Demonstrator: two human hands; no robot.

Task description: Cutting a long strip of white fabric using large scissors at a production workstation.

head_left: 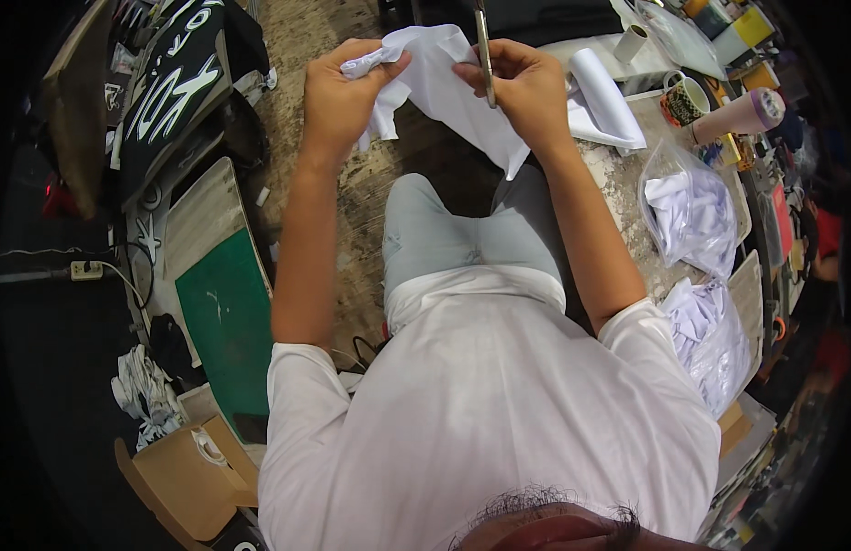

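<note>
In front of me, above my knees, a piece of white fabric [444, 78] is stretched between my two hands, its lower part hanging in a point on the right. My left hand [344, 99] is closed around a bunched end of it, with a loose strip dangling below. Thumb and fingers of my right hand [526, 92] pinch the fabric's other side. That same hand also holds slim metal scissors [485, 55], standing nearly upright; their handles are mostly hidden. Just right of this hand, a roll of white fabric [598, 96] lies on the worn table.
On the right stand a cardboard tube [630, 43], a patterned mug [684, 98] and a pink tumbler [742, 116], near clear bags [690, 216] of white cloth. Leftward are black lettered fabric [182, 87], a green board [228, 317], a power socket [85, 270] and an open cardboard box [182, 487].
</note>
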